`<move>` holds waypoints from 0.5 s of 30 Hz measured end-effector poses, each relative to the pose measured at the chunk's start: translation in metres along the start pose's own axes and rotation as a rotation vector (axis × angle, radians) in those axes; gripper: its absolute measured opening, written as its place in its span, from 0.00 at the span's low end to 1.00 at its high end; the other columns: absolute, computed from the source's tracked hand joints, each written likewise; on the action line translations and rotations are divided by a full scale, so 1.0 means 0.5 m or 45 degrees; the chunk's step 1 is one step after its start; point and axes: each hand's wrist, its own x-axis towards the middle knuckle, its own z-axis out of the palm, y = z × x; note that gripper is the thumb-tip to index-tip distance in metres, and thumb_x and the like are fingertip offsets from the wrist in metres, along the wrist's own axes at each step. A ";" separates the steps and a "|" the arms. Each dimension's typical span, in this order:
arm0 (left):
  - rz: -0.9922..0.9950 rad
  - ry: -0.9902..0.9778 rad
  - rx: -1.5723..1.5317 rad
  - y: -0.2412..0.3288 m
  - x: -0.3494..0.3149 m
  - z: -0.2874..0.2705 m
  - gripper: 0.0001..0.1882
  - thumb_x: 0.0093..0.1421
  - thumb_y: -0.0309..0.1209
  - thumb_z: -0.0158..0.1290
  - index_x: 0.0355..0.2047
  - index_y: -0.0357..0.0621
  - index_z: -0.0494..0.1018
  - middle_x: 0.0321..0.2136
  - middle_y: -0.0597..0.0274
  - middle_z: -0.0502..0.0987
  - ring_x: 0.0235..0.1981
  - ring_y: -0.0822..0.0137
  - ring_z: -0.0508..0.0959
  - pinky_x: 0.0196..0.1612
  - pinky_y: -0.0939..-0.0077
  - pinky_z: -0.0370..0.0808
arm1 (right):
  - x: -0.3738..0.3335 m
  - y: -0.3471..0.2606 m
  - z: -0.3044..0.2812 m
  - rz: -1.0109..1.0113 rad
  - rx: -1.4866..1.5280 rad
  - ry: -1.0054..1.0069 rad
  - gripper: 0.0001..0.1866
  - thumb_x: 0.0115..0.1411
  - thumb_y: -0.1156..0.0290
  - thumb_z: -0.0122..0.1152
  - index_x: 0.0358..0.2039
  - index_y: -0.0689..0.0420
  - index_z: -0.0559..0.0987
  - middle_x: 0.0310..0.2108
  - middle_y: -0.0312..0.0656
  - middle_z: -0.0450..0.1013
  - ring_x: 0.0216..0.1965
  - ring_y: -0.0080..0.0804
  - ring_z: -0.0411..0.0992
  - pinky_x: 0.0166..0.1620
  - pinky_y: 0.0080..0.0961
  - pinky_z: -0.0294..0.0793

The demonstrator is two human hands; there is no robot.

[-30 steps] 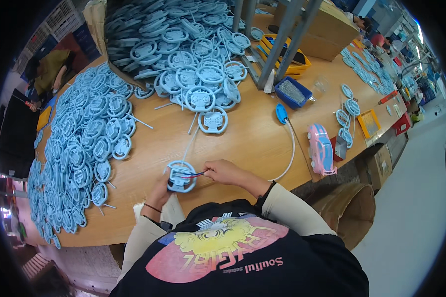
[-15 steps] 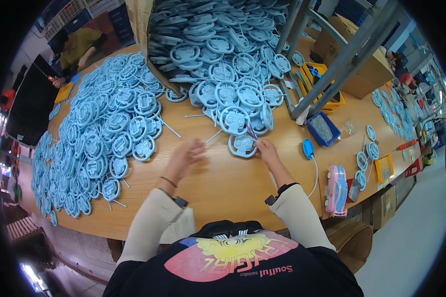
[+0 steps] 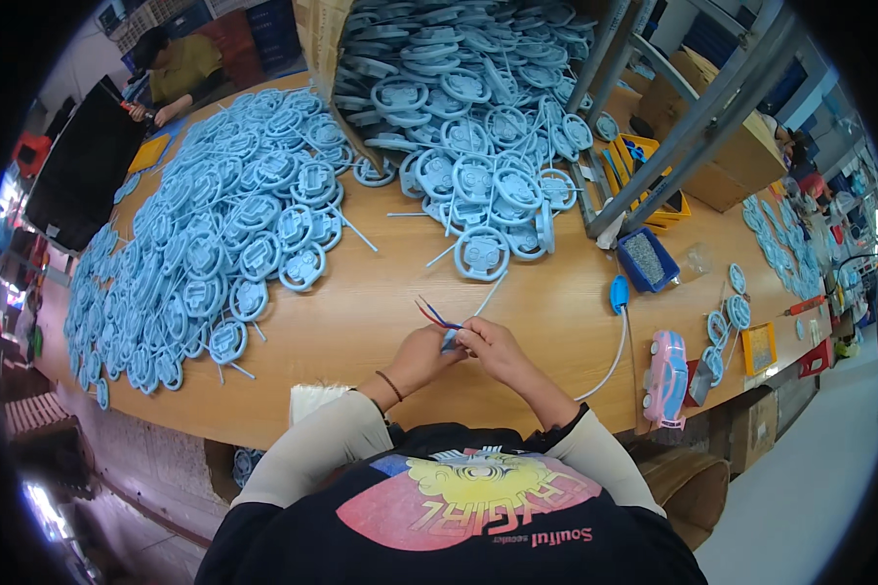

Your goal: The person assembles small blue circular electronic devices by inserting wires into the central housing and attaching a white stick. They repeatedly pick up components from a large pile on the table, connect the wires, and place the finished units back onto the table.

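Observation:
My left hand (image 3: 421, 359) and my right hand (image 3: 495, 349) meet over the near middle of the table, both with closed fingers. Between them is a toy steering wheel (image 3: 449, 338) of light blue plastic, mostly hidden by my fingers. A thin blue rod slants up and away from my right fingertips. Thin red and dark blue wires (image 3: 433, 314) poke up above my left fingers; which hand pinches them is hard to tell. Beyond my hands, the nearest loose steering wheel (image 3: 481, 253) lies at the front of a heap spilling from a cardboard box (image 3: 324, 58).
A large pile of steering wheels (image 3: 234, 229) covers the table's left. To the right are a blue bin (image 3: 647, 260), a blue device with a white cable (image 3: 618, 293), a pink and blue toy car (image 3: 666, 380) and a metal rack (image 3: 693, 127). A co-worker (image 3: 180, 73) sits far left.
My right hand has drawn the steering wheel from the heap's front toward me. My left hand has come in from the left and closed beside it. The view has shifted slightly.

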 end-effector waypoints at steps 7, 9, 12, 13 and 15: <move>-0.566 0.131 -1.317 -0.135 -0.089 -0.070 0.14 0.61 0.38 0.44 0.38 0.41 0.72 0.28 0.67 0.75 0.28 0.76 0.74 0.32 0.80 0.72 | -0.067 -0.020 0.025 0.075 -0.209 -0.042 0.13 0.56 0.61 0.51 0.27 0.59 0.76 0.18 0.41 0.69 0.20 0.31 0.66 0.27 0.26 0.64; -0.526 0.199 -1.753 -0.138 -0.106 -0.081 0.14 0.61 0.37 0.44 0.40 0.39 0.70 0.31 0.67 0.75 0.30 0.74 0.74 0.34 0.79 0.73 | -0.077 -0.018 0.045 0.073 -0.238 -0.055 0.14 0.56 0.60 0.51 0.27 0.59 0.77 0.17 0.42 0.69 0.20 0.31 0.66 0.27 0.27 0.64; -0.511 0.190 -1.750 -0.125 -0.137 -0.093 0.14 0.60 0.37 0.47 0.42 0.42 0.69 0.32 0.67 0.74 0.32 0.74 0.73 0.37 0.78 0.73 | -0.079 -0.031 0.070 0.085 -0.286 -0.052 0.15 0.55 0.60 0.51 0.26 0.58 0.78 0.17 0.44 0.70 0.20 0.32 0.67 0.27 0.27 0.65; -0.502 0.172 -1.744 -0.115 -0.146 -0.097 0.14 0.60 0.36 0.47 0.42 0.42 0.69 0.32 0.67 0.74 0.32 0.74 0.73 0.37 0.78 0.73 | -0.078 -0.036 0.074 0.096 -0.302 -0.044 0.15 0.54 0.60 0.51 0.26 0.58 0.78 0.17 0.44 0.70 0.20 0.32 0.67 0.27 0.27 0.65; -0.512 0.171 -1.700 -0.110 -0.158 -0.095 0.14 0.59 0.36 0.48 0.43 0.42 0.69 0.31 0.68 0.74 0.32 0.74 0.73 0.37 0.77 0.73 | -0.077 -0.043 0.078 0.096 -0.338 -0.094 0.15 0.54 0.60 0.52 0.25 0.58 0.78 0.16 0.45 0.69 0.20 0.32 0.67 0.27 0.27 0.65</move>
